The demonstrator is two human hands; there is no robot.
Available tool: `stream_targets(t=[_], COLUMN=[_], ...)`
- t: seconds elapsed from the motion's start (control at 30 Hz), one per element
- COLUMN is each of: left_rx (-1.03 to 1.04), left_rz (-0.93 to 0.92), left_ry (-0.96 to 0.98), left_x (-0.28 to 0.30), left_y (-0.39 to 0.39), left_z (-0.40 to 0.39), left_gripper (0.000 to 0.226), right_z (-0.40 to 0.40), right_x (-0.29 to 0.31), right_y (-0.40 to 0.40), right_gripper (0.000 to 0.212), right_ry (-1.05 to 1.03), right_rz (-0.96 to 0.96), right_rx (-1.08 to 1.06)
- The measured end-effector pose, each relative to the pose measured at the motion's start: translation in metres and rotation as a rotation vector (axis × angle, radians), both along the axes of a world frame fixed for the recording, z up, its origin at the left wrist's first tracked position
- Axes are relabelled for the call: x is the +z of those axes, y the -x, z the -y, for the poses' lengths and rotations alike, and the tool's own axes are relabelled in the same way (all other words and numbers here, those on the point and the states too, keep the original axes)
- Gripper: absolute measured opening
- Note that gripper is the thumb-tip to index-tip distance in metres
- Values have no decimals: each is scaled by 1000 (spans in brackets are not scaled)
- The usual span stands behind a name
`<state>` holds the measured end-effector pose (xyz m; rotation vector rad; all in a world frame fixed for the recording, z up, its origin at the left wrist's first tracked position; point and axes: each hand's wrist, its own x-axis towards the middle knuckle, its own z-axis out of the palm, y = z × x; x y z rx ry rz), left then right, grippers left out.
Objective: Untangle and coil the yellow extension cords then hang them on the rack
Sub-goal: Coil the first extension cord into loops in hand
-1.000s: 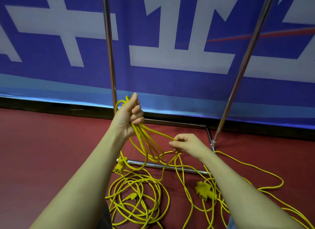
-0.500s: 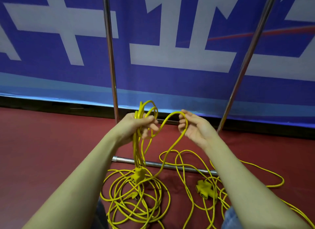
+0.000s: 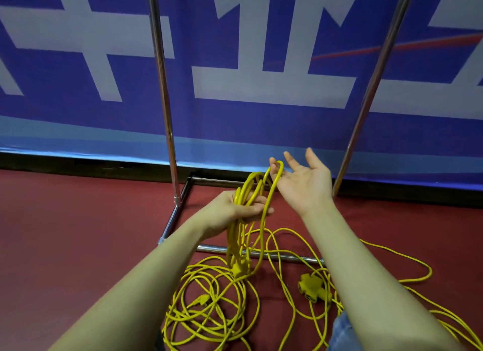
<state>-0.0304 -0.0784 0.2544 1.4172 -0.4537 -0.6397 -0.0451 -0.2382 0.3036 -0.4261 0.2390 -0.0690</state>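
Observation:
My left hand (image 3: 235, 207) grips a bundle of yellow cord loops (image 3: 235, 243) that hangs down to a yellow socket block (image 3: 236, 269). My right hand (image 3: 303, 183) is palm up with fingers spread, and one loop of the cord (image 3: 278, 166) is hooked over a fingertip. More yellow cord lies tangled on the red floor, a coil (image 3: 209, 306) under my left arm and loose strands (image 3: 392, 280) to the right. A second yellow multi-socket (image 3: 313, 288) lies on the floor. The chrome rack (image 3: 163, 89) stands just beyond my hands.
The rack has two upright poles, the right one (image 3: 373, 81) leaning, and a floor frame (image 3: 261, 255) that the cords cross. A blue and white banner (image 3: 261, 84) covers the wall behind. The red floor (image 3: 78, 233) spreads to the left.
My left hand has dropped a little and moved right with the bundle. My right hand has opened, palm up, carrying a fresh loop over toward the bundle.

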Motion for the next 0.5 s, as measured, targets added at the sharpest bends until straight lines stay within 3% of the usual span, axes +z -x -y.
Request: stream_targets(t=[0.13, 0.27, 0.33, 0.4, 0.5], left_rx=[112, 257, 333, 385, 402], left_rz=[-40, -136, -188, -232, -212], left_ry=[91, 262, 361, 439, 441], left_x=[7, 15, 18, 20, 23], left_y=[-2, -10, -15, -20, -23], left_z=[6, 6, 3, 0, -5], left_gripper=[17, 17, 16, 16, 15], right_z=[4, 1, -1, -4, -10], right_x=[-1, -17, -29, -38, -44], right_y=[-4, -6, 0, 9, 17], right_gripper=[30, 12, 18, 24, 27], right_ry=[139, 629, 923, 1131, 1236], right_rz=[-2, -53, -53, -12, 115], right_rx=[11, 9, 157, 436, 680])
